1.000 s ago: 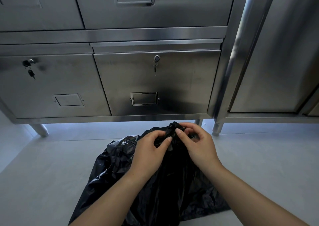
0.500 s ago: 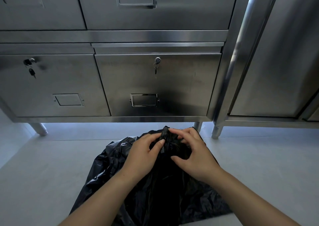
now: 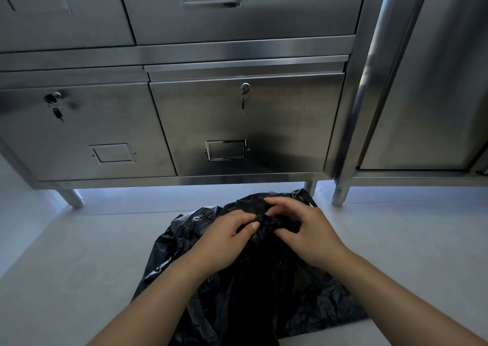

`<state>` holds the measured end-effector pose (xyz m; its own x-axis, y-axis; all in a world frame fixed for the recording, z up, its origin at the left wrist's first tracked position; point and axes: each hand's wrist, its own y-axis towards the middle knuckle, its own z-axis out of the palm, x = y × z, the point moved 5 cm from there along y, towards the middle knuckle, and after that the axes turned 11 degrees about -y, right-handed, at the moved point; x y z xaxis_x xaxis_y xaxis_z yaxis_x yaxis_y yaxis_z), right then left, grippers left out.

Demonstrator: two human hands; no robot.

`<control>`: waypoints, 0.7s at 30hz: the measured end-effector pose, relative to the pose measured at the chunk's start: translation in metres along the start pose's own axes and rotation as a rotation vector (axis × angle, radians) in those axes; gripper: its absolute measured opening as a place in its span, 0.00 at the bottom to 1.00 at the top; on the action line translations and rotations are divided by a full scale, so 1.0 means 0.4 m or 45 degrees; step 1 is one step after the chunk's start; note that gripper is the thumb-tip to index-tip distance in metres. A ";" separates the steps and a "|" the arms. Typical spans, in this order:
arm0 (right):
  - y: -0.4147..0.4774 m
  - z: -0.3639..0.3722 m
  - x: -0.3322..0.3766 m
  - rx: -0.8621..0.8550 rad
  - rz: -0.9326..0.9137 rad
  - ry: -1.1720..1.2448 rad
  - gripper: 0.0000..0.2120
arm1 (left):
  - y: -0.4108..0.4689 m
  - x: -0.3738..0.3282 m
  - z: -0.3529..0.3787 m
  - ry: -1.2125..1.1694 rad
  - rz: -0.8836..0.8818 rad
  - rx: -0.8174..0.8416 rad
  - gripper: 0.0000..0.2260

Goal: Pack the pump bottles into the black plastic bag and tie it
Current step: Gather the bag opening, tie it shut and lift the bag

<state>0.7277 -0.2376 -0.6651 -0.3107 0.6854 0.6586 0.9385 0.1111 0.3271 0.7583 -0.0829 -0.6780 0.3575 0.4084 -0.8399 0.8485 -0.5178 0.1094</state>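
A black plastic bag (image 3: 253, 287) sits on the pale floor in front of me, bulging and crumpled. Its gathered top is bunched between both hands. My left hand (image 3: 224, 240) pinches the twisted plastic from the left with thumb and fingers. From the right, my right hand (image 3: 309, 232) grips the same bunch, fingers curled over it. No pump bottles are visible; the bag hides whatever is inside.
A stainless steel cabinet (image 3: 79, 134) with locked drawers stands just behind the bag on short legs. Keys (image 3: 243, 99) hang from the middle drawer's lock. A second steel unit (image 3: 422, 81) stands at the right. Pale floor (image 3: 66, 266) spreads on both sides.
Both hands have worked the gathered bag top, the right hand folding over the bunch and pressing it lower. The view has tilted slightly.
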 end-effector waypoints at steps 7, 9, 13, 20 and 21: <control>-0.001 -0.008 -0.019 -0.081 0.125 -0.007 0.21 | -0.009 -0.026 0.012 -0.040 0.061 -0.163 0.14; -0.001 -0.005 -0.020 -0.073 0.131 -0.019 0.18 | -0.007 -0.030 0.009 0.026 0.101 -0.188 0.13; 0.002 0.003 -0.018 -0.044 0.144 0.056 0.18 | 0.003 -0.043 -0.001 0.208 0.212 -0.199 0.09; 0.015 0.006 -0.025 0.072 0.169 0.193 0.16 | 0.002 -0.039 0.000 0.099 0.241 -0.301 0.08; 0.015 0.005 -0.024 0.062 0.165 0.206 0.16 | 0.003 -0.037 -0.003 0.034 0.219 -0.322 0.08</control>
<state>0.7367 -0.2419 -0.6706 -0.2034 0.5722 0.7945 0.9771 0.0666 0.2022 0.7545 -0.0888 -0.6649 0.5114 0.3521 -0.7839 0.8438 -0.3786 0.3804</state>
